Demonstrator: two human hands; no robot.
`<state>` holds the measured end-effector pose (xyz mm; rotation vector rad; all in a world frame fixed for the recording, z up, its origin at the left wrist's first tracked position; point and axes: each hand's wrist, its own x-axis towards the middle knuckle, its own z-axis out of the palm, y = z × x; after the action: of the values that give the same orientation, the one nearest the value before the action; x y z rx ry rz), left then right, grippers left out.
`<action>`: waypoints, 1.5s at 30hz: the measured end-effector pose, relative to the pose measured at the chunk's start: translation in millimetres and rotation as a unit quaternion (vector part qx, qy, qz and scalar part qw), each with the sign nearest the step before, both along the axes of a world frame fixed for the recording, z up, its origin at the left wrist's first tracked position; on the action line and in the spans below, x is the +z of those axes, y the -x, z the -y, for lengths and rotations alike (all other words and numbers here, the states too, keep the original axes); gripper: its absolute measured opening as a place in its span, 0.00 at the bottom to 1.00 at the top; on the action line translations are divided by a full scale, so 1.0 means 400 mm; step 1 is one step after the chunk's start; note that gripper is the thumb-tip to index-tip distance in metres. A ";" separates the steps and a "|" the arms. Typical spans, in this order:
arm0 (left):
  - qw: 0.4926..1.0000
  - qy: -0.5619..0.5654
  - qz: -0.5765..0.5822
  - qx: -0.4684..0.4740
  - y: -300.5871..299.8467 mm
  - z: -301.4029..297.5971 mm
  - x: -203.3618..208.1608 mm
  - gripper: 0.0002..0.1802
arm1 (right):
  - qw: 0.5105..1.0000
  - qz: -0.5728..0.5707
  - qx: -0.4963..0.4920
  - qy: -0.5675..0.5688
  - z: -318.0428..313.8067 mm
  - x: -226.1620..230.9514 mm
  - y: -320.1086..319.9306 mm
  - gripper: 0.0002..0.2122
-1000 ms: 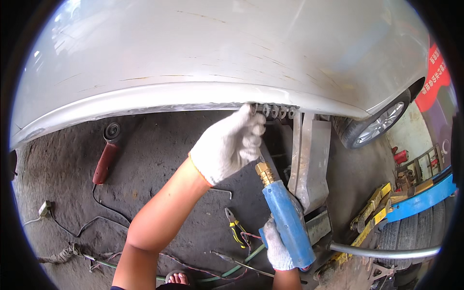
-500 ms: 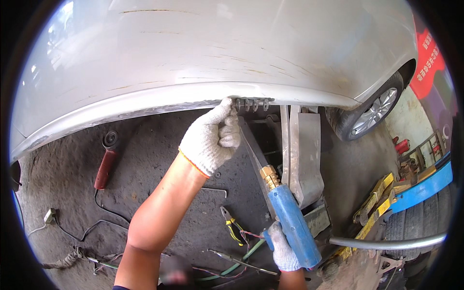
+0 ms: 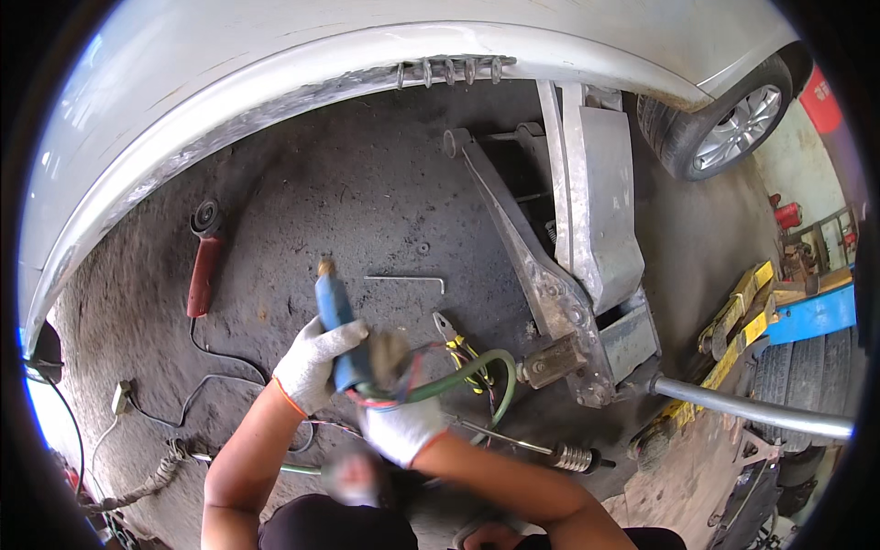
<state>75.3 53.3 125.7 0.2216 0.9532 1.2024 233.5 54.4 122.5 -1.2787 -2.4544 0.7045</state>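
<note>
My left hand point(image 3: 312, 362), in a white work glove, is wrapped around the body of a blue welding gun point(image 3: 337, 321) whose brass tip points up and away. My right hand point(image 3: 401, 423), also gloved, sits just below and to the right of it, at the gun's rear end where a green hose point(image 3: 477, 367) and red wires come out; it is blurred. Above, a row of small metal rings point(image 3: 449, 71) sticks out from the bare-metal sill of a silver car point(image 3: 229, 101). Both hands are well below the sill.
A red angle grinder point(image 3: 203, 261) lies on the dark floor at the left with its cable. A bent metal rod point(image 3: 408, 280), yellow-handled pliers point(image 3: 458, 348), a lift arm point(image 3: 559, 275) and a grey pipe point(image 3: 752, 412) lie to the right. The car's wheel point(image 3: 724, 128) is at upper right.
My left hand left the car's sill and came down to grasp the blue gun. The gun dropped from the sill to near my lap, and the view tilted downward.
</note>
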 end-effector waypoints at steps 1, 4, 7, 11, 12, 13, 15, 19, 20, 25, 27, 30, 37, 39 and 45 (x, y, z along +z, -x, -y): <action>0.998 0.060 -0.027 -0.005 0.018 0.007 -0.022 0.24 | 0.997 -0.011 0.057 0.043 0.070 -0.010 -0.013 0.17; 0.986 0.125 -0.061 0.095 0.063 0.084 -0.122 0.22 | 0.942 -0.137 0.227 0.207 0.131 -0.003 -0.128 0.10; 0.984 0.102 -0.095 0.112 0.142 0.173 -0.194 0.29 | 0.992 -0.061 0.037 0.101 -0.117 -0.009 -0.217 0.05; 0.976 0.129 0.024 0.172 0.285 0.291 -0.324 0.35 | 0.964 0.216 -0.035 0.154 -0.307 -0.266 -0.261 0.10; 0.973 0.117 0.026 0.198 0.320 0.328 -0.342 0.35 | 0.950 0.248 -0.044 0.183 -0.301 -0.304 -0.258 0.12; 0.968 0.102 0.027 0.228 0.350 0.354 -0.359 0.35 | 0.936 0.281 -0.050 0.208 -0.295 -0.331 -0.253 0.13; 0.966 0.092 0.012 0.239 0.420 0.405 -0.396 0.33 | 0.907 0.341 -0.055 0.242 -0.288 -0.363 -0.253 0.20; 0.961 0.135 -0.015 0.243 0.520 0.485 -0.488 0.33 | 0.891 0.331 -0.052 0.307 -0.301 -0.366 -0.258 0.20; 0.954 0.154 -0.009 0.259 0.538 0.503 -0.507 0.32 | 0.886 0.334 -0.043 0.320 -0.309 -0.371 -0.269 0.20; 0.943 0.188 0.029 0.274 0.494 0.478 -0.526 0.27 | 0.959 0.236 -0.087 0.132 -0.215 -0.310 -0.229 0.15; 0.938 0.185 0.056 0.288 0.497 0.487 -0.538 0.24 | 0.973 0.166 -0.126 0.098 -0.190 -0.333 -0.231 0.15; 0.942 0.192 0.038 0.274 0.525 0.522 -0.548 0.13 | 0.969 0.004 -0.243 0.038 -0.190 -0.342 -0.215 0.13; 0.944 0.283 -0.007 0.171 0.500 0.517 -0.442 0.14 | 0.650 -0.556 -0.174 0.488 -0.310 -0.080 -0.144 0.09; 0.841 0.481 -0.189 -0.158 0.620 0.557 -0.442 0.15 | 0.550 -0.612 -0.127 0.554 -0.306 -0.056 -0.132 0.13; 0.814 0.360 -0.403 -0.212 0.486 0.420 -0.290 0.21 | 0.332 -0.641 0.174 0.670 -0.295 0.050 -0.039 0.25</action>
<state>-119.3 -114.5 9.8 0.3171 1.9163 0.2259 249.2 172.2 142.6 0.1683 -0.2841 2.6091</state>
